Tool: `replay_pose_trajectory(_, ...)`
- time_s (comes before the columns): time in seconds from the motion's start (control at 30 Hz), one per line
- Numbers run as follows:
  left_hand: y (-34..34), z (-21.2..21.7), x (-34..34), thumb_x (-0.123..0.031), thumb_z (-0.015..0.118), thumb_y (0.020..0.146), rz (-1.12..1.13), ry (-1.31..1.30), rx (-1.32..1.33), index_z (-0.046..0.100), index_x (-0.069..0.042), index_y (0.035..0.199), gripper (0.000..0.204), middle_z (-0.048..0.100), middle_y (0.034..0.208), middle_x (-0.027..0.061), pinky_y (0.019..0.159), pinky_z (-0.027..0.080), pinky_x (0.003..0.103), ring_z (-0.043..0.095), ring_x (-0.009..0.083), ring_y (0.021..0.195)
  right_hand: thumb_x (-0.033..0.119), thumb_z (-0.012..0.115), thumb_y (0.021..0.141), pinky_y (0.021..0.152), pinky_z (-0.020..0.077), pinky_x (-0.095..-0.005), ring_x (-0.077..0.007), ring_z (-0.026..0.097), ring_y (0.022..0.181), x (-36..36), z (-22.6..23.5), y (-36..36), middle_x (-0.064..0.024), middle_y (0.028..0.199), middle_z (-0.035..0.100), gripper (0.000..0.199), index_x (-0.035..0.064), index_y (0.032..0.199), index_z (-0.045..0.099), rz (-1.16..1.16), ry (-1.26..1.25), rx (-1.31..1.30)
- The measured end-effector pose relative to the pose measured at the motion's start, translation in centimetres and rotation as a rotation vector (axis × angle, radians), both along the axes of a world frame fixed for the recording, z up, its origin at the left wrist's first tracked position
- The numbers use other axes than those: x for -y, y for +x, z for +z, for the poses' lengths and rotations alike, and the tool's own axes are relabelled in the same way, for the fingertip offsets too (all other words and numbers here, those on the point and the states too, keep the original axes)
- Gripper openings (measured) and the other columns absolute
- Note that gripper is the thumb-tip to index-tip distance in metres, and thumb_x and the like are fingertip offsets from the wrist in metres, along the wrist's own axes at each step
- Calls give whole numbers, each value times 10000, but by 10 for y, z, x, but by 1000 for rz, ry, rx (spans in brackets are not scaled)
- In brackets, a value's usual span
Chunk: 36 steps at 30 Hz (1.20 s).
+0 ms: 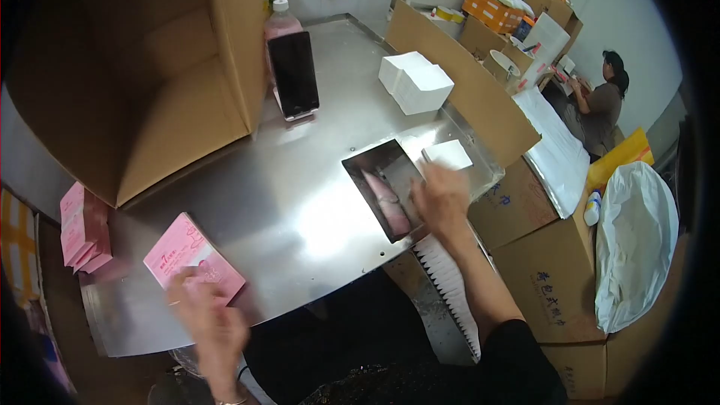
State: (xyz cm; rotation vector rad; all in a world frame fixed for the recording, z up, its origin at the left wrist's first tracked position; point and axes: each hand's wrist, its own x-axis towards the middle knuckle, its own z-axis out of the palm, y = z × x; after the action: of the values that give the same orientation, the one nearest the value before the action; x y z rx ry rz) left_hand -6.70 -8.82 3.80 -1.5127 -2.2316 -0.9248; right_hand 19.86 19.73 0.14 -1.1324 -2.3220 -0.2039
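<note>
A flat pink printed packet point(196, 255) lies at the left of the metal table. My left hand point(206, 315) is over its near edge, fingers blurred but loosely apart; whether they touch it is unclear. My right hand point(442, 193) is at the right side of a rectangular opening point(367, 161) in the tabletop, its fingers curled and smeared by motion. Inside the opening a pink piece point(388, 202) shows. Just beyond my right hand lies a small white stack point(448, 154) of what looks like folded paper. A larger white stack point(417, 81) stands farther back.
An open cardboard box point(172, 67) stands at the back left, near a phone on a stand point(294, 73). More pink packets point(84, 226) sit at the left edge. A cardboard strip point(465, 79) borders the right side. Cartons point(559, 296) and a white bag point(637, 247) stand beyond; another person works far right.
</note>
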Motion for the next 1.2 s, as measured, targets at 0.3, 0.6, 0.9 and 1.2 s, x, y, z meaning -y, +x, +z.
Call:
replay_pose_trajectory(0.3,0,-6,-14,6,647,745,-80,-123,250,567,-26,1192,454,561,1017,183,922,390,489,543,378,982,-40,646,737,820,488,-452,-352,588,946,-20,-29,21,-160,1011,593,377,51,1103,647,74,-9,-234)
replay_pose_trajectory(0.6,46,-38,-69,-236,769,661,-341,-160,66,607,-4,1221,627,466,1398,240,963,353,491,473,392,1229,82,640,838,1041,385,-669,-375,580,1177,119,-13,-48,-173,1231,591,381,29,1214,619,1001,-94,-72)
replay_pose_trajectory(0.9,46,-33,-90,-451,739,743,-146,-238,-12,522,-23,1373,792,327,1552,265,1089,228,669,262,503,1433,106,664,743,1051,411,-514,-361,656,875,77,7,-101,-195,884,669,298,17,1026,639,910,-271,-68)
replay_pose_trajectory(1.2,44,-23,-88,-481,666,851,-225,-452,81,632,-95,1279,577,533,1206,207,932,333,487,478,366,1114,188,575,956,848,524,-466,-360,689,948,-233,74,-55,-179,1048,717,265,60,1146,709,130,101,-194)
